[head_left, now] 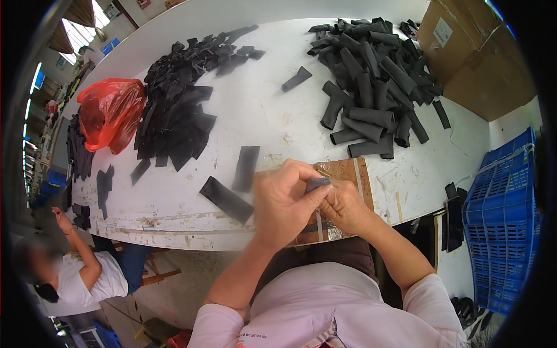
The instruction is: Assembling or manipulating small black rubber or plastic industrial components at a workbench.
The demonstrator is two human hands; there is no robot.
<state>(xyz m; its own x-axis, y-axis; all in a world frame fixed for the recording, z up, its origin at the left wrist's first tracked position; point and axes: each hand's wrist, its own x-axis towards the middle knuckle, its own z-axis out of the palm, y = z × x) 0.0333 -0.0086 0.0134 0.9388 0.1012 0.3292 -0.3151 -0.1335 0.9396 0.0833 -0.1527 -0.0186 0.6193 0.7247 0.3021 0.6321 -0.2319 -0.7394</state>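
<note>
Over the brown board [361,180] at the table's near edge, my two hands meet around a small dark grey fabric piece [317,184]. My left hand [285,200] pinches it between thumb and fingers. Closed against its other side is my right hand [347,207], with its fingertips partly hidden behind the left thumb. Most of the piece is covered by my fingers; only a folded end shows. Just left of my left hand, a flat dark fabric strip [227,200] lies slanted, and another strip [247,168] lies beyond it.
Rolled dark fabric tubes [371,87] are heaped at the far right, beside a cardboard box [476,58]. Flat dark pieces [174,116] are piled at left next to a red plastic bag [111,113]. A blue crate [502,220] stands right. Another person [87,267] sits at left.
</note>
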